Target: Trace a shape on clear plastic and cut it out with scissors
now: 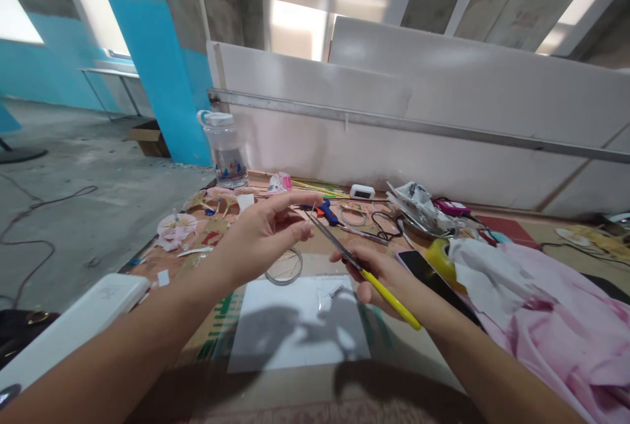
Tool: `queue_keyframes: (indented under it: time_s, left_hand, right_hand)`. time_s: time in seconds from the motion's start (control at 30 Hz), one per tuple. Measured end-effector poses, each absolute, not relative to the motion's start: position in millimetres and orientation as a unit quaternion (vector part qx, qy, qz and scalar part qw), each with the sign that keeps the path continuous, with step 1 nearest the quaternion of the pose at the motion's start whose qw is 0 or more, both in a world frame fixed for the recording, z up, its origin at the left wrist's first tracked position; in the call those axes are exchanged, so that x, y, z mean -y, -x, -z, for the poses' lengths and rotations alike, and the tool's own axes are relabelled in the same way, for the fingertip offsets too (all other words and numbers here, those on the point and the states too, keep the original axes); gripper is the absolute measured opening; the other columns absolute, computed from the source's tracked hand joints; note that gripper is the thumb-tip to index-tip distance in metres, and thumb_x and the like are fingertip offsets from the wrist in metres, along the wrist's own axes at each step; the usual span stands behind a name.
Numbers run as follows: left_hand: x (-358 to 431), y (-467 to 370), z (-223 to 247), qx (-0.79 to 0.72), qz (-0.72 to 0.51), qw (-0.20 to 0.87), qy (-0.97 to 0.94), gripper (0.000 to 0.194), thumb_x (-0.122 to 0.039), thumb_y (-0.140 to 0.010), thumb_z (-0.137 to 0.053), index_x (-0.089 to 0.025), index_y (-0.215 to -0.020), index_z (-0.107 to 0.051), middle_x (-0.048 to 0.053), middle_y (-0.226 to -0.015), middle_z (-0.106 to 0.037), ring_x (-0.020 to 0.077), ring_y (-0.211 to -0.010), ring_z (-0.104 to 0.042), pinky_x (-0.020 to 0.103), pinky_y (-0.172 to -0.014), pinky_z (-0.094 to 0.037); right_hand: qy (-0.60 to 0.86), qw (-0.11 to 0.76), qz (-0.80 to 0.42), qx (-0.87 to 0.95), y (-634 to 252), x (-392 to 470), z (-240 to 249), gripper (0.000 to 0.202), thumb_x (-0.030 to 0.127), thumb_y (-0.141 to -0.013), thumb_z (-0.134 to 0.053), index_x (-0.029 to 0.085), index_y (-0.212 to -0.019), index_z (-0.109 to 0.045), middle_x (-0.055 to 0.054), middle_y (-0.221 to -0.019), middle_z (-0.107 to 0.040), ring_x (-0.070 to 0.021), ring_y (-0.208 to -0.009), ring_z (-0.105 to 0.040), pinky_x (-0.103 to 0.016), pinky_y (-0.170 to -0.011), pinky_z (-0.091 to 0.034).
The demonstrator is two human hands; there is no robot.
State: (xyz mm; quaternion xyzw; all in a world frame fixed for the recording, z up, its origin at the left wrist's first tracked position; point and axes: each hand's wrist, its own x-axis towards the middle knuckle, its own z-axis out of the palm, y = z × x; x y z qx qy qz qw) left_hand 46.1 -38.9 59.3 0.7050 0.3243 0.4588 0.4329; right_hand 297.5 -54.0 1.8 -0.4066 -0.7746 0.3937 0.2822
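My right hand [371,273] grips a slim tool [388,296] with a yellow handle and long, narrow metal jaws; its exact kind is unclear. The metal tip points up and left to the fingertips of my left hand [268,233]. There, thumb and forefinger pinch a tiny thin tan strip [313,212], touching or very near the tool's tip. Below both hands lies a white paper sheet [270,332] with their shadows across it. On it rests a small clear packet [329,295]. A grey ring [284,279] with thin strands lies at the sheet's upper edge.
Behind my hands are a blue glue gun [329,214] and a white device [362,192]. A water bottle [226,155] stands back left. To the right lie a phone [433,279], yellow tape [440,260] and pink cloth [556,325]. A white case [93,319] is at left.
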Motion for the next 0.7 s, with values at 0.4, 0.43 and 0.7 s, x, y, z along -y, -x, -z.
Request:
queue_keyframes:
  time_s: [0.4,0.43,0.7]
  left_hand:
    - [26.5,-43.9,-51.6,-0.253,-0.403,0.591,-0.652,0.036,-0.018,-0.076,-0.074,-0.018,-0.112,-0.066,0.003,-0.092,-0.071,0.0078,-0.065,-0.064,0.021,-0.062,-0.055]
    - [25.4,-43.4,-50.2,-0.25,-0.397,0.597,-0.651,0.037,-0.018,-0.077,-0.074,-0.019,-0.113,-0.067,0.003,-0.092,-0.071,0.0079,-0.066,-0.065,0.021,-0.063,-0.055]
    - [24.5,-43.2,-48.7,-0.24,-0.369,0.61,-0.658,0.039,-0.019,-0.078,-0.074,-0.019,-0.116,-0.065,0.001,-0.08,-0.07,0.0091,-0.069,-0.065,0.022,-0.066,-0.054]
  right_hand:
    - [0.389,0.298,-0.481,0.727,-296.7,58.8,5.8,0.083,0.082,-0.06,-0.064,0.023,-0.119,-0.063,-0.002,-0.09,-0.054,-0.0164,-0.077,-0.048,-0.026,-0.067,-0.04]
    - [0.388,0.297,-0.483,0.727,-296.3,59.1,4.9,0.082,0.081,-0.06,-0.063,0.023,-0.118,-0.063,-0.001,-0.089,-0.053,-0.0157,-0.075,-0.047,-0.025,-0.065,-0.038]
    - [0.385,0.288,-0.467,0.742,-293.2,61.4,0.0,0.078,0.081,-0.064,-0.061,0.023,-0.116,-0.064,0.001,-0.081,-0.052,-0.0125,-0.069,-0.042,-0.023,-0.059,-0.032]
